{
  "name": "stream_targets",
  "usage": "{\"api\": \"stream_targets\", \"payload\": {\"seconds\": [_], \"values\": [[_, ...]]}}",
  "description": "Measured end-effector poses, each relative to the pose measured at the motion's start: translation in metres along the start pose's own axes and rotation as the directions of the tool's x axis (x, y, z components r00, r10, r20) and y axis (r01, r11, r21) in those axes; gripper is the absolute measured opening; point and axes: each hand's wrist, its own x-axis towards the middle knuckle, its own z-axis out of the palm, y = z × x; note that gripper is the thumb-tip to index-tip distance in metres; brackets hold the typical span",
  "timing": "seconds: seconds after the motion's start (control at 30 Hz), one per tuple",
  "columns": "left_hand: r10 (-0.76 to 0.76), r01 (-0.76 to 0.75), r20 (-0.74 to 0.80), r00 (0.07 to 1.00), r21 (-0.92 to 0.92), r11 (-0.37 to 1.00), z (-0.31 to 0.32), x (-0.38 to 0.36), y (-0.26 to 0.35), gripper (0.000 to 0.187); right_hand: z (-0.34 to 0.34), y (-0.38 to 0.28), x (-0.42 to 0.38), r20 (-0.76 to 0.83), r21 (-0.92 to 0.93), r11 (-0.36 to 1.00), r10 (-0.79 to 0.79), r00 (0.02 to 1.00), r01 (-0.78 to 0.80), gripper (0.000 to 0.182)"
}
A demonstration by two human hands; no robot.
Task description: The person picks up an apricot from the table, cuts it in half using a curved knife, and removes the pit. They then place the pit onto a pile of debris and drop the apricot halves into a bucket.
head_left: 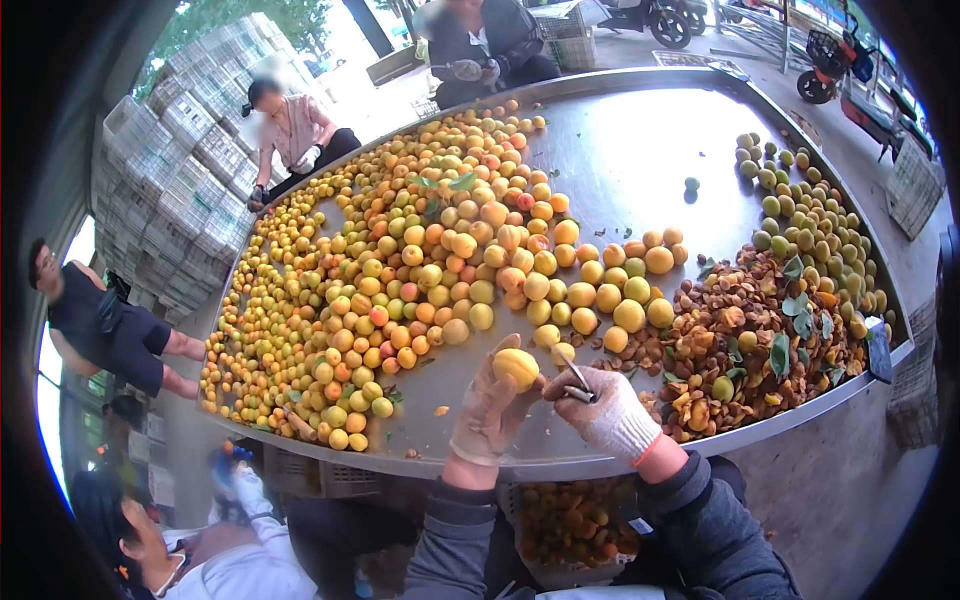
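My left hand (490, 412), in a pale glove, is closed around a yellow apricot (516, 369) above the table's near edge. A seam line shows along the fruit's side. To its right, my gloved right hand (607, 412) grips a small knife (577, 378), its short blade pointing up and left, close to the apricot but seemingly apart from it. Part of the knife's handle is hidden by the fingers. Just beyond the blade, a loose apricot (562, 353) lies on the metal table (620, 130). Below my hands, a crate holds orange apricot pieces (575, 520).
A large heap of apricots (400, 270) covers the table's left and middle. Brown pits and scraps (740, 335) lie right, with greener fruit (815, 225) behind. A dark phone-like device (878, 350) sits on the right rim. Several people are around the table; crates (180, 180) stand stacked at left.
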Motion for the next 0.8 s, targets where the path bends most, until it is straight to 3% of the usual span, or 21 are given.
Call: {"api": "stream_targets", "payload": {"seconds": [0.03,0.17,0.33,0.57,0.8], "values": [[0.033,-0.033,0.004,0.999,0.015,0.999,-0.002,0.001,-0.001,0.053,0.0,-0.006,0.0,0.062,-0.044,0.996,0.075,0.995,-0.072,0.012],[0.062,-0.062,-0.014,0.998,0.015,0.998,0.002,0.0,0.004,0.052,0.011,-0.011,0.0,0.143,-0.067,0.994,0.096,0.985,-0.087,0.014],[0.018,-0.015,-0.102,0.995,0.031,0.999,0.007,-0.006,0.009,0.053,0.022,-0.023,0.006,0.137,-0.143,0.983,0.134,0.982,-0.114,0.019],[0.052,-0.045,-0.098,0.994,0.067,0.997,0.001,-0.01,0.01,0.056,0.036,-0.018,0.01,0.094,-0.166,0.981,0.118,0.989,-0.101,0.021],[0.117,-0.089,-0.124,0.985,0.213,0.973,0.005,-0.014,0.012,0.061,0.035,-0.016,0.013,0.137,-0.211,0.97,0.151,0.979,-0.12,0.017]]}}
